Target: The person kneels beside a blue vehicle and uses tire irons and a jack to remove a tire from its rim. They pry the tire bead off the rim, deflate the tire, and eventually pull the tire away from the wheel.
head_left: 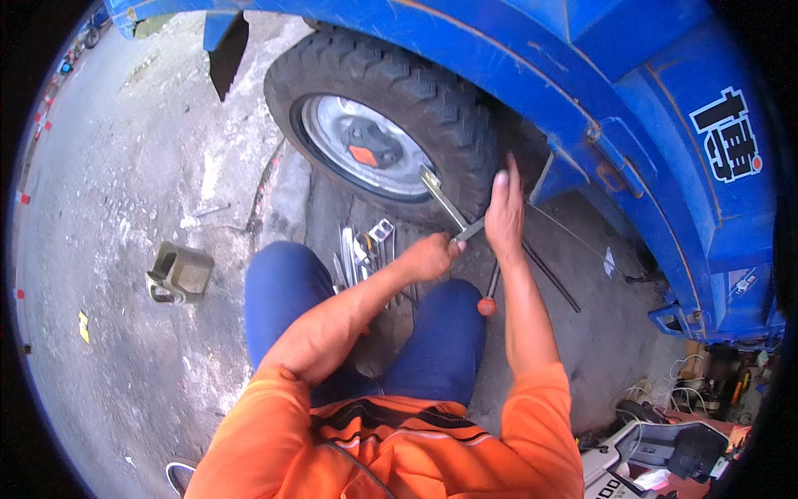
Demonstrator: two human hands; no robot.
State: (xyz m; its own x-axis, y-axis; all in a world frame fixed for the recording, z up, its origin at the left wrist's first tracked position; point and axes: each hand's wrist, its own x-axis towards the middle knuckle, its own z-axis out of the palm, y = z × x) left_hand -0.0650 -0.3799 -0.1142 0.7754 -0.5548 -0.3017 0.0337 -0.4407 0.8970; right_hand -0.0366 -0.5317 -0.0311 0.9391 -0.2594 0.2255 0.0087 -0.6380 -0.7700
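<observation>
In front of me is a wheel with a knobbly black tyre [374, 79] and a silver rim [328, 116]. An orange-marked hub [363, 155] sits at its centre. A T-shaped metal tool [445, 201] reaches from the rim's lower right edge toward my hands. My left hand [431, 256] is closed round the near end of its crossbar. At the bar's other end is my right hand [504, 214], its palm against the bar and its fingers stretched out beside the tyre tread. How the tool meets the rim is too small to make out.
Blue vehicle bodywork [499, 50] overhangs the wheel. Several metal tools [362, 254] lie between my knees. A rod with an orange knob [487, 306] and a dark bar [553, 279] are by my right knee. An olive jug [193, 273] stands left; a white vehicle [619, 457] is lower right.
</observation>
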